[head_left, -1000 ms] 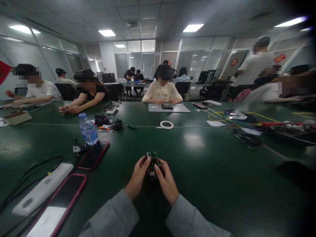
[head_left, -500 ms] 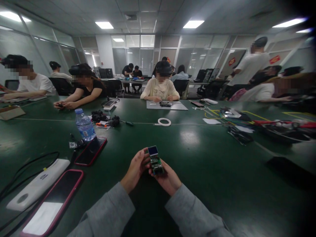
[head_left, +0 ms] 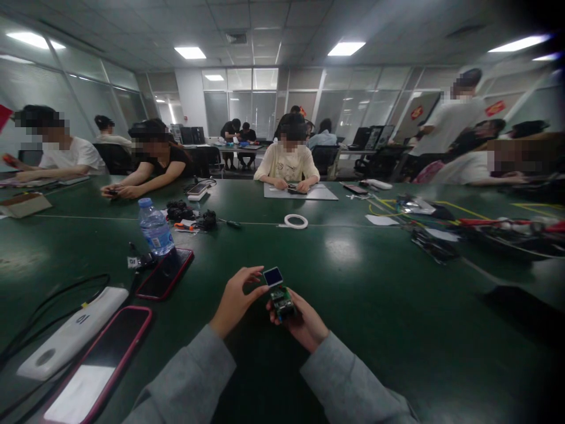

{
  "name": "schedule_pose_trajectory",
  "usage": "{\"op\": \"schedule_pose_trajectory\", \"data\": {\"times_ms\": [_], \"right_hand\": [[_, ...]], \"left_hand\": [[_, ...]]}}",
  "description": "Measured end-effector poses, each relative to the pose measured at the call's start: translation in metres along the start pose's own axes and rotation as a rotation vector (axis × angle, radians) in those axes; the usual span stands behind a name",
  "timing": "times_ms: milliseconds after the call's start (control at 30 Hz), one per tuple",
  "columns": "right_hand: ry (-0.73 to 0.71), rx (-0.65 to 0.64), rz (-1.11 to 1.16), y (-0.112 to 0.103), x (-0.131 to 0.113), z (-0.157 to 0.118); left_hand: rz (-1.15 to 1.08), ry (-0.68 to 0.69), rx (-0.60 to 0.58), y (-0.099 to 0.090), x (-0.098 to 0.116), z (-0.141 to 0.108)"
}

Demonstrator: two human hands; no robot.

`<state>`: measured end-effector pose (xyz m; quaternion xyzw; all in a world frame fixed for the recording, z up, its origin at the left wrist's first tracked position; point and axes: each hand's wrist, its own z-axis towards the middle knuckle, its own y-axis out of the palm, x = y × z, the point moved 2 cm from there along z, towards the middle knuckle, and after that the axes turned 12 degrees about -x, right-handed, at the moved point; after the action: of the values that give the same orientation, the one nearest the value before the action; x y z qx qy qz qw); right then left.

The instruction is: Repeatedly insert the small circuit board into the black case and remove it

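Observation:
A green circuit board [head_left: 282, 303] with dark parts on it sits in my right hand [head_left: 306, 321], whose fingers wrap round its sides and underside. At the board's upper end a small dark screen with a pale rim [head_left: 272, 277] is tilted up. My left hand [head_left: 236, 300] is at the screen's left edge, thumb and forefinger curved round its corner in a pinch. Whether the screen is joined to the board is too small to tell. Both hands are above the green table [head_left: 375, 330].
On the left lie two red-edged phones [head_left: 165, 272], a white device [head_left: 73, 335], black cables and a water bottle [head_left: 156, 228]. A white ring [head_left: 295, 221] lies ahead. Cables and tools [head_left: 432, 244] are at the right. A person [head_left: 289, 159] sits opposite.
My left hand has shifted a little left, its thumb and forefinger now at the screen. The screen has turned and stands more apart from the board. The view has moved slightly.

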<state>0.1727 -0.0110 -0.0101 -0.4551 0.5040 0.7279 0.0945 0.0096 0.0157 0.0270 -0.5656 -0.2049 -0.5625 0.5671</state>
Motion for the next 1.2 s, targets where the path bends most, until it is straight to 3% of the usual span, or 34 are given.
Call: {"op": "schedule_pose_trajectory", "data": {"times_ms": [233, 467, 967, 1200], "right_hand": [[0.02, -0.021, -0.032, -0.006, 0.001, 0.0], [0.047, -0.014, -0.055, -0.01, 0.002, 0.001], [0.033, 0.016, 0.001, -0.008, -0.001, -0.001], [-0.062, 0.105, -0.007, -0.009, -0.005, -0.001]], "left_hand": [[0.508, 0.144, -0.082, -0.007, 0.019, -0.006], [0.693, 0.205, -0.076, -0.005, 0.015, -0.008], [0.63, 0.24, -0.06, -0.005, 0.014, -0.008], [0.36, 0.118, -0.015, 0.0, 0.007, -0.007]]}}
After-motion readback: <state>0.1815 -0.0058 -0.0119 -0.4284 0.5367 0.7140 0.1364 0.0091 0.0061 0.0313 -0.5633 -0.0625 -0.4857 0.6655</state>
